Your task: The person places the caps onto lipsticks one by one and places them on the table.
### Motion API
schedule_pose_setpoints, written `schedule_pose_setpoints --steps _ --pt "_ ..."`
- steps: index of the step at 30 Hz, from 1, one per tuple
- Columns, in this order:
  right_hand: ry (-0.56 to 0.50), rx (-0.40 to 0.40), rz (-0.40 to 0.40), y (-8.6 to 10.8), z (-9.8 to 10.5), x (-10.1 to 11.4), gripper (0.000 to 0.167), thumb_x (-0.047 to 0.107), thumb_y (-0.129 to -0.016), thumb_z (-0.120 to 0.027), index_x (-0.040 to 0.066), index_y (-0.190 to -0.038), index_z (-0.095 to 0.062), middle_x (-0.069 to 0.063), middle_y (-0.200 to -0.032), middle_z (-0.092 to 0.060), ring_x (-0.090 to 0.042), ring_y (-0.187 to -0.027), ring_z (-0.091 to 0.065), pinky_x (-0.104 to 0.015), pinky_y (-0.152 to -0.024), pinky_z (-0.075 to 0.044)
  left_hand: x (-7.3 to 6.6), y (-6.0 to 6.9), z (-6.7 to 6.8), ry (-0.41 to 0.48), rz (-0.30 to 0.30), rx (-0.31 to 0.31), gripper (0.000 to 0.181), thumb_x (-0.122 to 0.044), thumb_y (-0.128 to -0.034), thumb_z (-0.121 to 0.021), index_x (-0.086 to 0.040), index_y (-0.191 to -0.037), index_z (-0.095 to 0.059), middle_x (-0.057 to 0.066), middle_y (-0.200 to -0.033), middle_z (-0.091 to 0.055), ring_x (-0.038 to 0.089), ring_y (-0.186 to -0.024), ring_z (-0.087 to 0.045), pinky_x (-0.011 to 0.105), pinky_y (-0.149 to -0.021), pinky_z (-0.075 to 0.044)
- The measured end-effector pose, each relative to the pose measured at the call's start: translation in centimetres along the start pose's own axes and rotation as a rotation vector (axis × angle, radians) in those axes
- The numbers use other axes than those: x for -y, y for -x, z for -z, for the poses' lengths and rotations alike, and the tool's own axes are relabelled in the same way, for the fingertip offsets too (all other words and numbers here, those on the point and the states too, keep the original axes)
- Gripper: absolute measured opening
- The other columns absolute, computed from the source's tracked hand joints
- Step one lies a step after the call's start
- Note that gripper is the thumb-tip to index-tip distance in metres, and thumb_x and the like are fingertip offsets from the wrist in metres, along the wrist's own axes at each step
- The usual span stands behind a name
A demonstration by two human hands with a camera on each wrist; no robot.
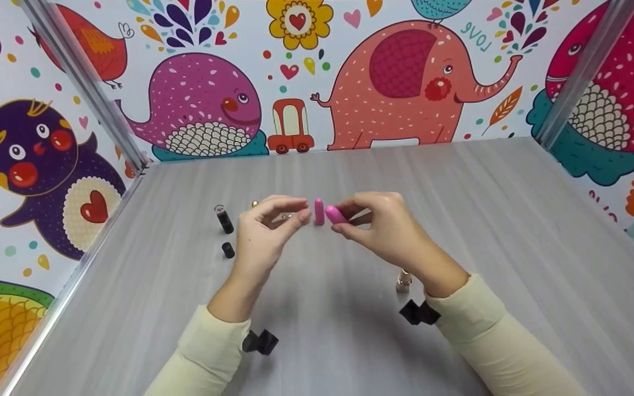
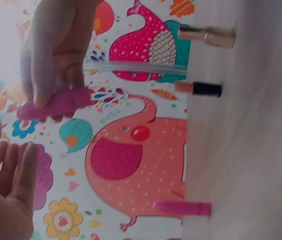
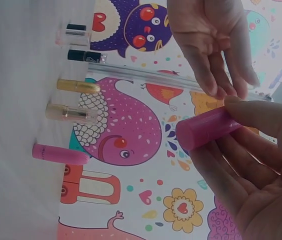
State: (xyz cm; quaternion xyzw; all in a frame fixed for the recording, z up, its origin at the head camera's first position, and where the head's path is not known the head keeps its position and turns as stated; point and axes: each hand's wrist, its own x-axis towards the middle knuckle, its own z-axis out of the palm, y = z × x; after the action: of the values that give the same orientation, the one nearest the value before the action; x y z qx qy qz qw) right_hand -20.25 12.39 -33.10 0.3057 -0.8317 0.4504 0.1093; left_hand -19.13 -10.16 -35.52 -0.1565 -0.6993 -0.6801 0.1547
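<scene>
My right hand [image 1: 386, 225] pinches a pink lipstick tube [image 1: 336, 214] between thumb and fingers, holding it above the table. The tube is tilted, and its flat end [image 3: 186, 136] faces the camera in the right wrist view. Close by on the left, my left hand [image 1: 264, 234] is raised with its fingers slightly bent and nothing between them. In the right wrist view its fingertips [image 3: 221, 90] come near the held tube. A second pink lipstick tube [image 1: 318, 212] stands upright on the table behind the gap between both hands.
A black lipstick [image 1: 224, 219] and a small black cap [image 1: 228, 250] stand at left. Beyond my left hand are a gold tube [image 3: 78, 86] and a clear-capped lipstick [image 3: 71, 114]. A gold lipstick [image 1: 403, 281] stands near my right wrist. Another dark-based lipstick [image 2: 207, 90] shows in the left wrist view.
</scene>
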Motion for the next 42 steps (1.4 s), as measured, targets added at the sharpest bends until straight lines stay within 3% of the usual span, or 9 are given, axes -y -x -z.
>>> schedule_pose_setpoints --steps 6,10,13,16,19,24,30,34,42 --pt "-0.045 -0.056 -0.071 -1.0 0.2 0.1 0.022 0.006 -0.089 -0.087 0.005 -0.109 -0.079 -0.004 -0.103 -0.079 -0.016 -0.094 -0.077 -0.033 -0.086 -0.065 -1.1 -1.2 3.0 -0.035 0.09 -0.037 0.012 -0.006 -0.0976 -0.078 -0.002 -0.109 -0.08 0.013 -0.103 -0.078 0.027 -0.086 -0.077 0.031 -0.081 -0.065" --pt "-0.09 -0.079 -0.112 -1.7 -0.1 0.0 0.019 0.004 -0.09 -0.086 0.004 -0.107 -0.078 -0.005 -0.1 -0.078 -0.016 -0.091 -0.078 -0.03 -0.084 -0.065 -1.5 -2.0 5.2 -0.069 0.105 -0.07 0.012 -0.004 -0.0979 -0.077 0.003 -0.108 -0.079 0.013 -0.099 -0.079 0.022 -0.081 -0.077 0.031 -0.079 -0.065" --pt "-0.095 -0.092 -0.131 -2.2 -0.3 -0.2 0.02 0.002 -0.09 -0.084 0.003 -0.11 -0.077 -0.006 -0.1 -0.079 -0.017 -0.09 -0.078 -0.031 -0.084 -0.065 -1.6 -2.5 7.1 -0.181 0.13 -0.046 0.015 -0.009 -0.0982 -0.078 0.002 -0.108 -0.079 0.01 -0.099 -0.079 0.02 -0.082 -0.076 0.03 -0.078 -0.064" --pt "-0.07 -0.104 -0.154 -2.6 -0.6 -0.4 0.022 0.003 -0.091 -0.084 0.003 -0.112 -0.077 -0.006 -0.102 -0.079 -0.017 -0.092 -0.078 -0.033 -0.086 -0.065 -1.2 -2.9 9.1 -0.353 0.171 0.03 0.02 -0.018 -0.0987 -0.08 -0.002 -0.111 -0.08 0.007 -0.103 -0.078 0.018 -0.085 -0.075 0.025 -0.078 -0.061" --pt "-0.062 -0.119 -0.175 -3.0 -1.0 -0.7 0.021 0.002 -0.091 -0.083 0.002 -0.111 -0.076 -0.007 -0.102 -0.079 -0.019 -0.094 -0.078 -0.035 -0.088 -0.065 -0.5 -3.2 11.0 -0.488 0.196 0.111 0.023 -0.021 -0.0988 -0.08 -0.003 -0.113 -0.08 0.009 -0.106 -0.078 0.015 -0.085 -0.072 0.023 -0.076 -0.058" --pt "-0.049 -0.108 -0.24 -3.7 -2.0 -1.8 0.021 0.001 -0.092 -0.082 0.002 -0.111 -0.075 -0.008 -0.102 -0.078 -0.019 -0.095 -0.078 -0.034 -0.088 -0.065 1.1 -3.3 13.5 -0.577 0.271 0.194 0.023 -0.017 -0.0987 -0.079 -0.001 -0.115 -0.079 0.013 -0.107 -0.078 0.02 -0.091 -0.072 0.023 -0.078 -0.06" --pt "0.002 -0.059 -0.337 -3.8 -1.8 -3.6 0.028 0.0 -0.093 -0.082 0.006 -0.119 -0.074 -0.008 -0.103 -0.076 -0.021 -0.095 -0.076 -0.039 -0.091 -0.064 3.4 -3.5 15.1 -0.675 0.333 0.26 0.026 -0.015 -0.0961 -0.082 -0.003 -0.119 -0.079 0.015 -0.116 -0.076 0.031 -0.112 -0.066 0.044 -0.096 -0.054" --pt "0.02 -0.042 -0.368 -3.8 -1.1 -4.5 0.027 0.0 -0.094 -0.08 0.006 -0.119 -0.074 -0.009 -0.104 -0.076 -0.023 -0.097 -0.075 -0.041 -0.092 -0.063 4.7 -3.6 16.0 -0.697 0.348 0.317 0.03 -0.013 -0.0948 -0.082 0.0 -0.121 -0.077 0.02 -0.12 -0.074 0.036 -0.117 -0.065 0.05 -0.1 -0.052" --pt "0.048 -0.026 -0.368 -3.6 -0.2 -5.0 0.024 0.003 -0.094 -0.081 0.005 -0.116 -0.074 -0.008 -0.102 -0.077 -0.024 -0.099 -0.075 -0.042 -0.093 -0.062 7.4 -3.1 17.9 -0.603 0.372 0.353 0.039 -0.01 -0.0923 -0.084 0.005 -0.127 -0.073 0.023 -0.126 -0.072 0.038 -0.12 -0.066 0.029 -0.094 -0.052"
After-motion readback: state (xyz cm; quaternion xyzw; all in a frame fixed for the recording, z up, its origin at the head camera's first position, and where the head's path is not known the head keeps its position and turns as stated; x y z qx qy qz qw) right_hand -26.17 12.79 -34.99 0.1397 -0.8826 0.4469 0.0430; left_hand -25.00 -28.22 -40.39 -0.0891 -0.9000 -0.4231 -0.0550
